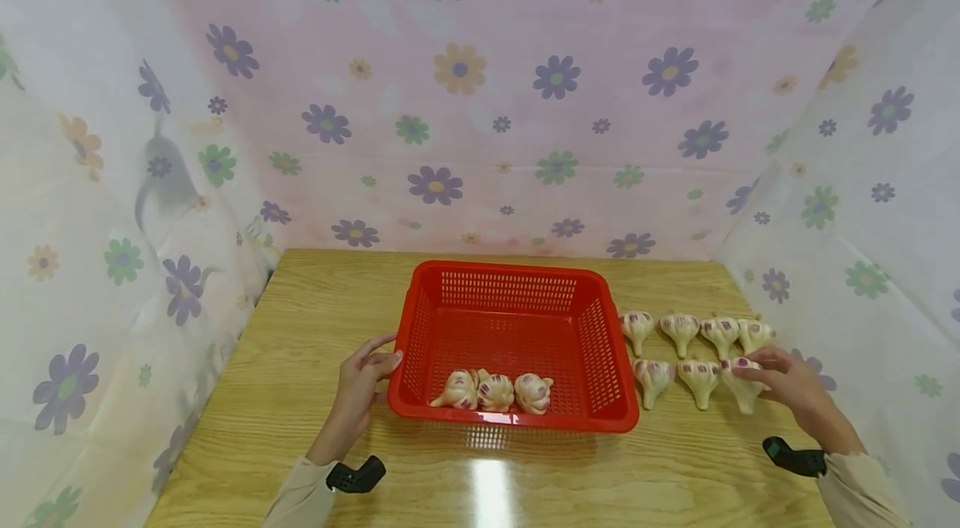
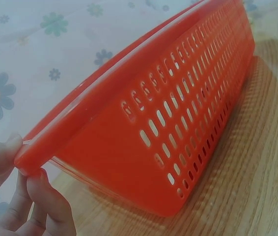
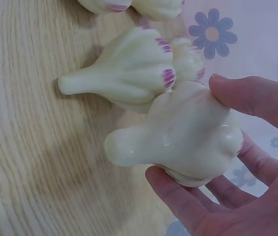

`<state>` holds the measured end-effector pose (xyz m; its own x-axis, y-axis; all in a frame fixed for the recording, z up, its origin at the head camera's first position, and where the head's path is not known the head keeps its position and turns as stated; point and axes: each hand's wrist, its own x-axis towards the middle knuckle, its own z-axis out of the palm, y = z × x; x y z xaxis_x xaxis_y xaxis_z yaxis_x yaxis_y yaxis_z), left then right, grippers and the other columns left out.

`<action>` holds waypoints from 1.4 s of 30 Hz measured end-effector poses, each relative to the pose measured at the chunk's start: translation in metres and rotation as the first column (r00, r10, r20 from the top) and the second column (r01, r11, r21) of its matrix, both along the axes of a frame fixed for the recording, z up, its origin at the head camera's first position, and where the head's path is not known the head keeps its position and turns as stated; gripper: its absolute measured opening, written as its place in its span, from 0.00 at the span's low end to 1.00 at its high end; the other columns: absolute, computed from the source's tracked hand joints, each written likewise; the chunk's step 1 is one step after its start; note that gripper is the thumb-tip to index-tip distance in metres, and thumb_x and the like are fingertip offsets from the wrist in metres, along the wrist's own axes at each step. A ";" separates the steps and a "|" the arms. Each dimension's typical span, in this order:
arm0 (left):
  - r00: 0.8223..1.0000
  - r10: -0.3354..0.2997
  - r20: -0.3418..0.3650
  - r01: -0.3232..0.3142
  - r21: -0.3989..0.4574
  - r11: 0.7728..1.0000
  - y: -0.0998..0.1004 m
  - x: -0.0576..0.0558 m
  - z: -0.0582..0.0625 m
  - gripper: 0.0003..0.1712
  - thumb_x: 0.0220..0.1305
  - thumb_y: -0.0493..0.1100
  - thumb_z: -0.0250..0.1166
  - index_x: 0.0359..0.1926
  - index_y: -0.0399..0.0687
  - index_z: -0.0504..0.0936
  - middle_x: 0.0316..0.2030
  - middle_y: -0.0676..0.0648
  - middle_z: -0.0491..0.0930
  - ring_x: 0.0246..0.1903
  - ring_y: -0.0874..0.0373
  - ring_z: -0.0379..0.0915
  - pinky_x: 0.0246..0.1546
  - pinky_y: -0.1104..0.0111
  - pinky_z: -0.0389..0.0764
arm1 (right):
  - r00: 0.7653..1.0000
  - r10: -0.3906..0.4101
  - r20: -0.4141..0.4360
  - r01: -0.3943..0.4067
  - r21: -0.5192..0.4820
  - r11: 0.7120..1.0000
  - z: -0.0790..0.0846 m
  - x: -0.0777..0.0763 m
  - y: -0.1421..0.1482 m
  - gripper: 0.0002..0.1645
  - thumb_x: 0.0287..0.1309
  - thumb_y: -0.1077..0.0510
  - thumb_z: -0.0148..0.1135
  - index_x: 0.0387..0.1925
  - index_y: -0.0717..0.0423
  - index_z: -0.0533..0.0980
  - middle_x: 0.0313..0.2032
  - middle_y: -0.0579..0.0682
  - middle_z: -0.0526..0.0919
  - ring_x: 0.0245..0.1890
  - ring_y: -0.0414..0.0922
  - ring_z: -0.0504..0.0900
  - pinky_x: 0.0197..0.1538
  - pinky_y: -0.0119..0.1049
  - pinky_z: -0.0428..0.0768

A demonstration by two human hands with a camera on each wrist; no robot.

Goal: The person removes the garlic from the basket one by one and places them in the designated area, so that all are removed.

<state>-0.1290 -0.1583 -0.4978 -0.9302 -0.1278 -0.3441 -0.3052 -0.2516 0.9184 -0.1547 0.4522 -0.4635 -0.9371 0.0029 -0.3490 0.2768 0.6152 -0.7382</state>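
A red plastic basket [image 1: 517, 420] with slotted walls stands mid-table. Three garlic bulbs [image 1: 495, 391] lie inside along its near wall. At the basket's left edge, my left hand [image 1: 363, 378] pinches the rim; in the left wrist view, thumb and fingers clasp the red rim [image 2: 36, 155]. My right hand [image 1: 798, 391] holds a garlic bulb [image 3: 193, 132] between thumb and fingers, at the right end of the near row. Beside it lies another garlic bulb [image 3: 124, 69], its stem pointing left in the right wrist view. More garlic bulbs [image 1: 680, 332] form two rows right of the basket.
The wooden table [image 1: 315, 303] is bordered by a flower-print cloth [image 1: 510, 95] at the back and both sides. Black wrist cameras [image 1: 356, 475] are strapped to both forearms. Light glares off the table near its front.
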 end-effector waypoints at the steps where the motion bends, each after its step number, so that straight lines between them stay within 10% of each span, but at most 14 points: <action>1: 1.000 0.000 0.000 0.000 0.002 1.000 0.000 0.000 0.000 0.26 0.61 0.39 0.65 0.60 0.47 0.74 0.37 0.45 0.79 0.34 0.51 0.80 0.28 0.55 0.83 | 1.000 -0.006 0.002 0.006 -0.008 1.000 -0.001 0.000 0.001 0.34 0.64 0.45 0.57 0.54 0.71 0.62 0.54 0.68 0.66 0.40 0.39 0.74 0.48 0.54 0.76; 23: 1.000 0.001 -0.017 -0.001 -0.015 1.000 0.001 0.001 0.002 0.26 0.60 0.39 0.66 0.60 0.46 0.74 0.37 0.44 0.79 0.33 0.51 0.80 0.27 0.57 0.83 | 0.999 -0.044 0.011 0.044 -0.008 0.999 -0.039 -0.003 0.017 0.37 0.62 0.46 0.60 0.57 0.73 0.63 0.50 0.55 0.73 0.38 0.30 0.71 0.46 0.50 0.76; 30: 1.000 0.000 -0.021 0.000 -0.005 1.000 0.002 0.001 0.001 0.26 0.60 0.39 0.66 0.60 0.46 0.74 0.37 0.44 0.80 0.34 0.51 0.80 0.26 0.57 0.82 | 0.997 -0.072 0.031 0.074 -0.063 0.995 -0.048 -0.004 0.017 0.42 0.64 0.46 0.57 0.62 0.76 0.54 0.63 0.77 0.49 0.61 0.71 0.54 0.52 0.57 0.71; 42: 1.000 0.007 -0.028 -0.008 -0.010 1.000 0.002 0.002 0.002 0.25 0.59 0.39 0.66 0.59 0.46 0.74 0.37 0.43 0.80 0.33 0.51 0.80 0.25 0.57 0.82 | 0.996 -0.057 0.063 0.057 -0.004 0.998 -0.030 -0.008 0.012 0.46 0.64 0.43 0.55 0.64 0.75 0.50 0.62 0.78 0.50 0.59 0.72 0.57 0.53 0.57 0.72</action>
<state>-0.1272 -0.1565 -0.4958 -0.9383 -0.1381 -0.3170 -0.2778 -0.2448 0.9289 -0.1625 0.4646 -0.4934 -0.9117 0.0533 -0.4074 0.3571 0.5932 -0.7215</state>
